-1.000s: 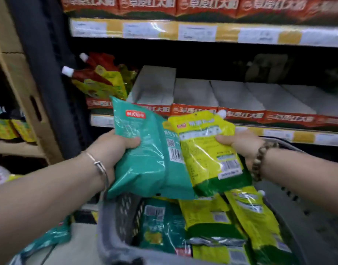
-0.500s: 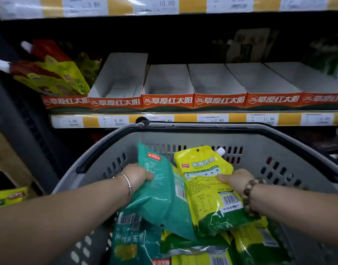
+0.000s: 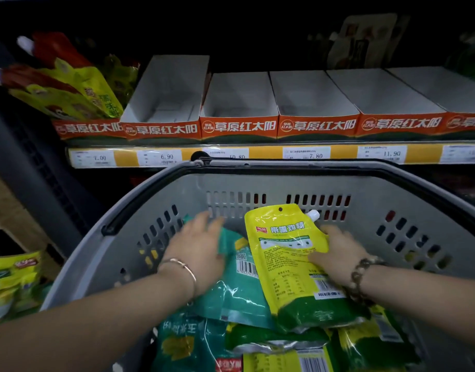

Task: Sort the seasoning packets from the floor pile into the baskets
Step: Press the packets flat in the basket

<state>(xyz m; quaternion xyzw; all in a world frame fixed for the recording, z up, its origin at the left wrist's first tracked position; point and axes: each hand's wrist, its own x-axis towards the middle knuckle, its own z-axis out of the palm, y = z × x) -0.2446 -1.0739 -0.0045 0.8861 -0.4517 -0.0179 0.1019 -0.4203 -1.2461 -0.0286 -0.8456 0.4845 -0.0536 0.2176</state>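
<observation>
In the grey basket, green and yellow packets lie at the bottom. On top of them, the left hand lies flat with straight fingers on a teal packet. The right hand pinches a yellow pouch with a white spout, thumb in front. Behind, white boxes with orange fronts read 草原红太阳, above price tags reading 7.00, 6.90, 7.80 and 11.90.

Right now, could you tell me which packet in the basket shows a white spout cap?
The yellow pouch gripped by the right hand; its cap sticks out at its top corner. The teal packet under the left hand shows none.
</observation>
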